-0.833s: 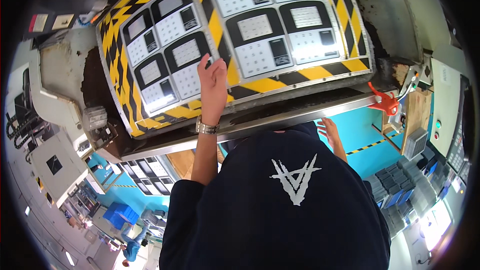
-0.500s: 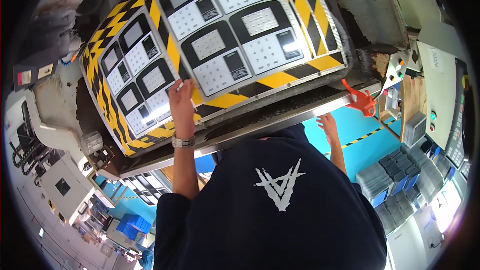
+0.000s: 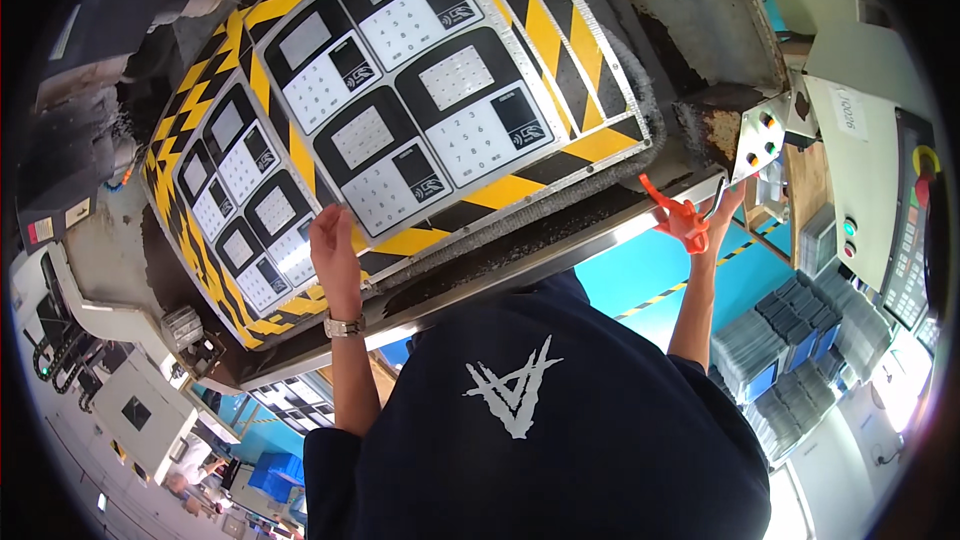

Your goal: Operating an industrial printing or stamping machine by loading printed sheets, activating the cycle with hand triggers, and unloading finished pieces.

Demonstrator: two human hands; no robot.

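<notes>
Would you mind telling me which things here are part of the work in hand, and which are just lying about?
In hand:
left hand on the keypad panel sheet
right hand by the orange tool

Lying about:
stacked grey trays
control panel
blue crates

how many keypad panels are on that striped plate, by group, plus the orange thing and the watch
large keypad panels, upper right group: 4
small keypad panels, lower left group by the left hand: 6
orange tool at the right hand: 1
wristwatch: 1
total: 12
</notes>
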